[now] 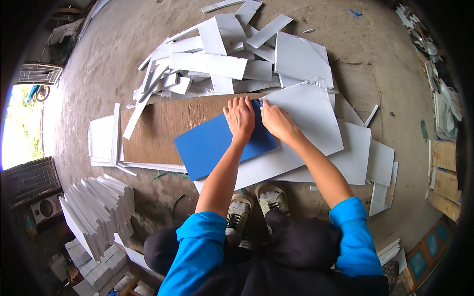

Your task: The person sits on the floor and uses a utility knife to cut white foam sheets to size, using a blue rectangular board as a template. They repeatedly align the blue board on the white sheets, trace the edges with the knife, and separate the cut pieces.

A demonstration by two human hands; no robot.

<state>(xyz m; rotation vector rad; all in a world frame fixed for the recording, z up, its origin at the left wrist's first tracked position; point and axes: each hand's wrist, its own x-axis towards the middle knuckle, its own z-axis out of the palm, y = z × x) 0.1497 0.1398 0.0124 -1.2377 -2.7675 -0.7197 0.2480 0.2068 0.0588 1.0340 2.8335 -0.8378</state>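
A flat blue rectangular board (212,143) lies aslant over white sheets and a brown wooden board (170,118). My left hand (240,118) presses down on its far right part, fingers side by side and laid out over the surface. Close beside it, my right hand (277,120) is closed at the blue board's far right corner. A small dark blue bit shows at its fingertips, apparently a utility knife, mostly hidden by the fingers. Under the right hand spreads a large white sheet (316,126) with a ragged far corner.
White offcuts (210,61) are heaped beyond the boards. More white sheets (353,153) overlap at the right. A stack of upright white panels (98,212) stands at the near left, with bundled white pieces (101,269) below. My shoes (271,200) are close to the sheets' near edge.
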